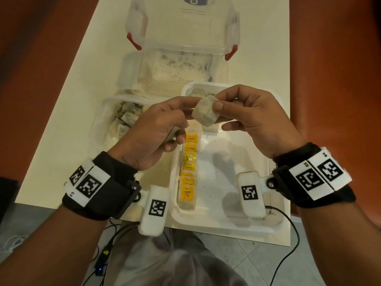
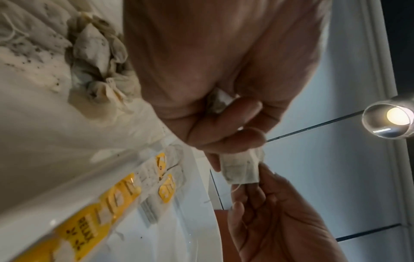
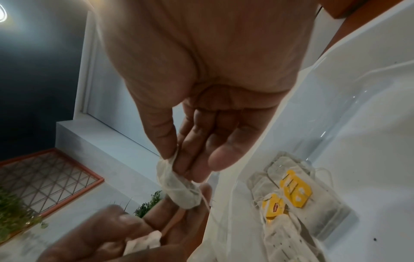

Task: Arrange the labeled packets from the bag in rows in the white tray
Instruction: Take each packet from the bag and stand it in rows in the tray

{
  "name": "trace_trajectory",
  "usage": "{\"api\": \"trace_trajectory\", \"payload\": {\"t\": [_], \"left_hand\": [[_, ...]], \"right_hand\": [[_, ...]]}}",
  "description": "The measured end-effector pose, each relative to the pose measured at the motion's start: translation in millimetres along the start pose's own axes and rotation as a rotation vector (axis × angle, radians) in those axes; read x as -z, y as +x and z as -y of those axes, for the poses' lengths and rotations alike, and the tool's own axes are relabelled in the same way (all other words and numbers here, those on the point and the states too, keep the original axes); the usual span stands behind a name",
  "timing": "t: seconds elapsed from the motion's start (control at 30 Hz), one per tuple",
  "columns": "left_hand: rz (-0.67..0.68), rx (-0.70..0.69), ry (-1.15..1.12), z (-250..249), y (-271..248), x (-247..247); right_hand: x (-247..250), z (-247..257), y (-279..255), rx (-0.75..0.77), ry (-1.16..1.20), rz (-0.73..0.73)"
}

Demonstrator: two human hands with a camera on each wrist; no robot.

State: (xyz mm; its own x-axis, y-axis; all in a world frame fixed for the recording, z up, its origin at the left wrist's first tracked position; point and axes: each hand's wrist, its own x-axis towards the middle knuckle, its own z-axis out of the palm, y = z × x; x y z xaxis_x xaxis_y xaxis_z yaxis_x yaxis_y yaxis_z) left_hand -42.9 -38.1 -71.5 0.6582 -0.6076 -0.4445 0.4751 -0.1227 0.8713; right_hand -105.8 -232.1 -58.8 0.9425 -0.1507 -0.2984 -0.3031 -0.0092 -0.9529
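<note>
The packet, a crumpled beige tea bag, hangs above the white tray, pinched between the right hand and left hand, probably to straighten it. The left also curls round another bag. 1 yellow-tagged row lines the tray.

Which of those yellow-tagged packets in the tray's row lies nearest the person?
The packet whose yellow tag reads INSPIRED: it ends the row at the near edge of the white tray.
</note>
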Motion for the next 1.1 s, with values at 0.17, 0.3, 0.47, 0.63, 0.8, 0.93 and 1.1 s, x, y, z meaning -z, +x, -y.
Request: {"api": "trace_trajectory", "payload": {"t": [0.17,0.3,0.47,0.63,0.8,0.93,1.1], "left_hand": [[-0.093,-0.055,0.139,2,2,-9],[-0.193,-0.063,0.154,9,5,-14],[-0.213,-0.071,0.14,11,4,-15],[-0.202,-0.069,0.218,11,1,-16],[-0.216,-0.007,0.301,12,-8,-4],[-0.218,0.031,0.201,16,-19,6],[-0.178,0.057,0.0,18,-33,12]], "right_hand": [[-1,-1,0,-0.012,0.006,-0.039],[0,-3,-1,-0.023,-0.006,-0.025],[-1,-7,-2,-0.048,-0.023,-0.01],[0,-11,0,-0.044,-0.019,-0.027],[11,-21,8,-0.074,-0.152,-0.087],[14,-46,21,-0.215,-0.465,0.024],[10,-64,37,-0.252,-0.557,-0.045]]}}
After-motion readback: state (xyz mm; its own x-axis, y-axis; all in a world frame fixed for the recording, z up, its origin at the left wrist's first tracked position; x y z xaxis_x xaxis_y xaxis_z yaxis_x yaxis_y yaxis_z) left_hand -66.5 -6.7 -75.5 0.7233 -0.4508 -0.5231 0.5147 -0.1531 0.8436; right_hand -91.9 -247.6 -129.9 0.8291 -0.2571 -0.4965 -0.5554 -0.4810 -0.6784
